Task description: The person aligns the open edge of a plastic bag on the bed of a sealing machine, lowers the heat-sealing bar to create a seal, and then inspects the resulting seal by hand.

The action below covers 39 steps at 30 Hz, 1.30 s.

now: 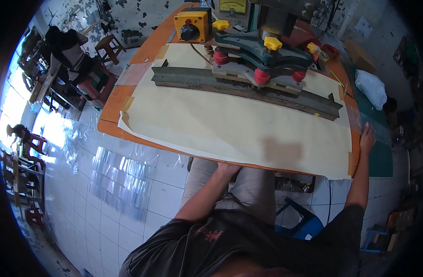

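My left hand (pixel 229 169) is at the front edge of the orange tabletop (pixel 110 121), over my lap; its fingers are hidden beneath the edge. Out at the table's right side, my right hand (pixel 367 138) rests beside the edge, fingers stretched forward and nothing visible in it. A cream sheet (pixel 211 122) covers most of the tabletop, taped at its corners and curling up at the front left. Across its far half lies a long metal bar (pixel 188 79), under a dark green press head (pixel 248 46) with red mounts and yellow star knobs.
A yellow control box (pixel 192 27) with a black knob stands at the far left of the table. To the right are a green surface (pixel 377 152) and a white plastic bag (pixel 371 88). Clear plastic strips (pixel 121 180) lie on the tiled floor; a blue stool (pixel 299 221) stands low right.
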Each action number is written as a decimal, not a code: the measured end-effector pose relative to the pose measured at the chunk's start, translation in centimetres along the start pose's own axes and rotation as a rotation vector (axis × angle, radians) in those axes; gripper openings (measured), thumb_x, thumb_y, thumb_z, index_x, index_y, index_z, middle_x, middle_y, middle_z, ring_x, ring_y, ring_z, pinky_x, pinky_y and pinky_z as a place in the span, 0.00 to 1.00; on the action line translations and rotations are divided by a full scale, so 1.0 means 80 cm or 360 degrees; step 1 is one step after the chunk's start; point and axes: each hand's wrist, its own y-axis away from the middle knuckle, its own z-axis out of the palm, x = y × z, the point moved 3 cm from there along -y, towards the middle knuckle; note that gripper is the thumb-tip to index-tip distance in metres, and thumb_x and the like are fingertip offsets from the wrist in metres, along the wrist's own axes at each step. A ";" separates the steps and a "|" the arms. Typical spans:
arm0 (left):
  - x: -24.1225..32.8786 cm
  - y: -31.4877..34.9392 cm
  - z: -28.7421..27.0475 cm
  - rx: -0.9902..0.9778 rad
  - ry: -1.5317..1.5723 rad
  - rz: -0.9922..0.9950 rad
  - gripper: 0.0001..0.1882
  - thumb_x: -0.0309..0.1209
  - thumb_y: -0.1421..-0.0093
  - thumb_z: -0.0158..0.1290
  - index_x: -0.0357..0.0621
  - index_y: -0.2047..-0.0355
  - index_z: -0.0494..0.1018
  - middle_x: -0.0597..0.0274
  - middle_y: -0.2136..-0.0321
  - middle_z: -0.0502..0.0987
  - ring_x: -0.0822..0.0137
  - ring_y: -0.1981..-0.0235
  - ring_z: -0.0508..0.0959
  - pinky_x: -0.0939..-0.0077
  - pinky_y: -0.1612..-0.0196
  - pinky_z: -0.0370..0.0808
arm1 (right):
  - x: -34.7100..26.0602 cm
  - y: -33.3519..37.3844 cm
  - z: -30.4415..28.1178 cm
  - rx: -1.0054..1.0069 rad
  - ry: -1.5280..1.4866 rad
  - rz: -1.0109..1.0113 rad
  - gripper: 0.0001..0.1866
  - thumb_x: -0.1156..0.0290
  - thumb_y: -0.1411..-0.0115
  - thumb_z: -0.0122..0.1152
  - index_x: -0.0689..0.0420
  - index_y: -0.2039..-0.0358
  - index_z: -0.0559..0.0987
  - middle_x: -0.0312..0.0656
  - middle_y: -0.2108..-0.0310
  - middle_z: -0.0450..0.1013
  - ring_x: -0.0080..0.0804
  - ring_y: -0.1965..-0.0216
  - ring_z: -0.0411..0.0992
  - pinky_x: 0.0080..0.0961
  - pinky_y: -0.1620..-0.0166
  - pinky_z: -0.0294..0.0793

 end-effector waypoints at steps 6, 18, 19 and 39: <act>-0.001 0.002 0.011 0.0102 0.0047 0.0066 0.35 0.57 0.38 0.38 0.44 0.40 0.57 0.54 0.41 0.62 0.52 0.42 0.65 0.51 0.40 0.62 | 0.006 -0.004 0.002 -0.0032 0.0026 0.0027 0.37 0.39 0.35 0.25 0.53 0.36 0.58 0.47 0.34 0.52 0.45 0.32 0.44 0.56 0.34 0.38; 0.001 -0.002 0.036 0.0354 0.0022 0.0171 0.33 0.55 0.35 0.31 0.47 0.38 0.53 0.55 0.38 0.59 0.51 0.40 0.61 0.51 0.38 0.60 | 0.012 -0.003 0.006 -0.0029 -0.0016 0.0022 0.38 0.38 0.35 0.25 0.54 0.37 0.58 0.49 0.35 0.54 0.48 0.32 0.46 0.59 0.36 0.40; 0.003 -0.001 0.023 0.0304 -0.0033 0.0143 0.32 0.53 0.34 0.30 0.47 0.37 0.51 0.55 0.37 0.57 0.52 0.39 0.60 0.53 0.37 0.59 | 0.010 -0.005 0.009 -0.0055 -0.0004 -0.0009 0.38 0.38 0.35 0.25 0.54 0.37 0.58 0.49 0.35 0.54 0.48 0.32 0.46 0.59 0.36 0.40; 0.000 0.002 0.035 0.0275 0.0095 0.0059 0.34 0.56 0.36 0.36 0.45 0.39 0.55 0.53 0.39 0.59 0.51 0.40 0.63 0.51 0.38 0.60 | 0.040 -0.028 0.037 0.0030 0.0061 0.0015 0.39 0.35 0.37 0.25 0.50 0.36 0.56 0.47 0.35 0.53 0.49 0.33 0.46 0.64 0.38 0.41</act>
